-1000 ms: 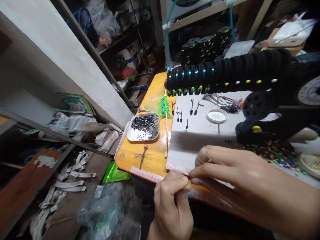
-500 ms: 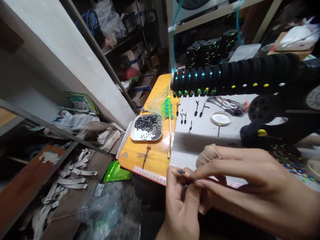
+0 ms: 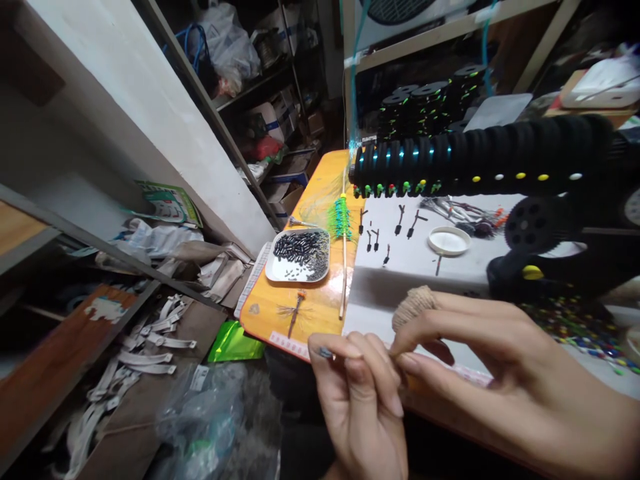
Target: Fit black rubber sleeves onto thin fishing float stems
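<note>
My left hand is at the bottom centre, fingers curled, with a tiny dark bead on its raised fingertip. My right hand reaches in from the right, its thumb and forefinger pinched at the left hand's fingers; its thumb wears a tan wrapping. What the pinch holds is too thin to make out. Both hands hover at the near edge of the white sheet on the orange table.
A white tray of small black tubes lies on the table, with a stick carrying green floats beside it. A long black foam roller with coloured pins spans above the sheet. A white lid and loose coloured beads lie to the right. Cluttered shelves stand to the left.
Both hands rose slightly and moved closer to the table edge. The left hand's fingers uncurled upward, and the dark bead now sits on its fingertip. The camera shifted a little.
</note>
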{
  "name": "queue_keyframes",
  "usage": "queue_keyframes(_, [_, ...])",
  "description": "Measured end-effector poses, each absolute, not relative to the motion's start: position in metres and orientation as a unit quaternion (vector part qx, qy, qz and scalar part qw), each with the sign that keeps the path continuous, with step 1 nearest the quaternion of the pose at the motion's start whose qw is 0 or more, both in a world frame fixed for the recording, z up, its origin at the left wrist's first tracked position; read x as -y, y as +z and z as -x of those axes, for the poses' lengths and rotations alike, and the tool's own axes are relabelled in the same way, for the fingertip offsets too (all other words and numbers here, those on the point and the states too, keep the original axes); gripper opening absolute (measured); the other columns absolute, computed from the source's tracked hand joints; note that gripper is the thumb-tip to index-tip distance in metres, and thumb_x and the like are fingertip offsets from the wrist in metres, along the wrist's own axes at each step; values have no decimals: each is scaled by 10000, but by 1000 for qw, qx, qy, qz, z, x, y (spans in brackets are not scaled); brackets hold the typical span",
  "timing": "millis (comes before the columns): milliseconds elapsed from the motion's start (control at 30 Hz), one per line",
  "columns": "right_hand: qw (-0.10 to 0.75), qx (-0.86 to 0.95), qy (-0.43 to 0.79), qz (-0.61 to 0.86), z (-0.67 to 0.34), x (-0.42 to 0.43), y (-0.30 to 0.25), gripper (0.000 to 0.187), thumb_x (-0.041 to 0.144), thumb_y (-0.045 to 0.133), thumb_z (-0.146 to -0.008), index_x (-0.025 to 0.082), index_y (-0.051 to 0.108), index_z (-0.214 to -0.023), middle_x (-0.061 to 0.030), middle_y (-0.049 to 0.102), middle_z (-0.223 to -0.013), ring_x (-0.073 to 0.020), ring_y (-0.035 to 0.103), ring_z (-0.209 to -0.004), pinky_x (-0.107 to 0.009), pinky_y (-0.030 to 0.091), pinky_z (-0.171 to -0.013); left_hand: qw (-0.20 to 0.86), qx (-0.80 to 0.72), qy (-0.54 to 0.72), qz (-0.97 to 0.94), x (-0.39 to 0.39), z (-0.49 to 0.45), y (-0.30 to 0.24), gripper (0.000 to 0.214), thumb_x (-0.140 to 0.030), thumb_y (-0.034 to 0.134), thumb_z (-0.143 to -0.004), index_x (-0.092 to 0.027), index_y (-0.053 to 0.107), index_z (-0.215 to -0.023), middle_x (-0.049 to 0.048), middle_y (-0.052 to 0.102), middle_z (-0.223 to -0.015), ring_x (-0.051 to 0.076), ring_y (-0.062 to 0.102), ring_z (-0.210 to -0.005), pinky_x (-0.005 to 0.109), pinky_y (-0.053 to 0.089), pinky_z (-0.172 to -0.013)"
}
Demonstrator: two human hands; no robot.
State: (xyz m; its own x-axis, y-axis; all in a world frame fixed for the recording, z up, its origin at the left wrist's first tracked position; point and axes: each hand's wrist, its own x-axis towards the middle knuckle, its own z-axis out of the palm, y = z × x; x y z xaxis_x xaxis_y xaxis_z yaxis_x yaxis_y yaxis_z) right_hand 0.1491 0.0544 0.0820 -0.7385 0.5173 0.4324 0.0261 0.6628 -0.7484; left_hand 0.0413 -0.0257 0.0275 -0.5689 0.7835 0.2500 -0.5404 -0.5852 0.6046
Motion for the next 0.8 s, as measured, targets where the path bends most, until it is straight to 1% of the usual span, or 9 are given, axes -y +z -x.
queue_keyframes(67, [341,852,362,162,-150,-55,82,147,127,586,-980,210,661,-884,-1,663,-808,-102,591,-662,-206,482,-577,368,-244,853,-277,26,-40,29,149,-318,558,-1064,-292,665,-963,-77,334,-569,106,322,-535,143,466,-632])
queue_keyframes(167, [376,856,308,177,-154,-58,83,112,130,603,-971,226,641,-929,-7,661,-838,-128,621,-713,-234,501,-618,302,-263,872,-282,26,-32,31,161,-309,555,-1063,-277,657,-943,-79,290,-580,112,275,-512,133,430,-561])
queue_keyframes(300, [388,849,306,190,-158,-64,82,112,146,635,-969,255,658,-981,-22,693,-906,-175,669,-819,-278,530,-696,236,-342,864,-284,27,-14,28,139,-321,620,-1035,-256,654,-917,-63,385,-576,117,543,-697,157,513,-746])
queue_keyframes(367, [385,844,321,190,-159,-65,82,100,167,637,-978,263,662,-980,-16,692,-906,-171,668,-824,-270,528,-696,249,-361,848,-298,27,-8,28,116,-323,631,-1031,-265,657,-934,-59,449,-594,120,628,-818,179,526,-823])
queue_keyframes(467, [385,838,337,187,-158,-63,82,105,175,628,-991,273,666,-997,-8,690,-911,-157,663,-826,-251,527,-704,330,-312,825,-336,26,-7,30,151,-292,543,-1076,-276,643,-965,-66,522,-670,79,575,-626,155,512,-648])
queue_keyframes(533, [387,835,347,183,-158,-63,83,113,177,626,-992,278,673,-1008,-6,698,-922,-157,671,-837,-245,536,-716,390,-303,798,-345,25,-10,32,84,-261,593,-1053,-273,654,-997,-57,554,-758,58,516,-583,134,480,-582])
queue_keyframes(567, [386,834,350,181,-158,-62,83,110,183,629,-990,280,677,-1007,-4,702,-922,-156,675,-835,-242,541,-714,407,-312,784,-350,24,-12,33,32,-243,654,-1019,-264,670,-1001,-42,569,-816,61,532,-629,137,491,-607])
queue_keyframes(667, [387,831,358,179,-158,-61,86,96,199,635,-987,281,683,-992,3,711,-914,-150,684,-826,-228,554,-710,397,-325,766,-386,18,-15,32,159,-193,799,-906,-264,737,-1034,1,594,-999,89,590,-806,186,534,-777])
queue_keyframes(800, [375,830,377,169,-158,-58,89,101,191,615,-997,262,685,-981,-4,717,-922,-141,692,-839,-215,559,-732,366,-289,781,-417,9,-16,30,91,-262,828,-886,-293,810,-969,14,635,-1060,109,603,-812,244,544,-817])
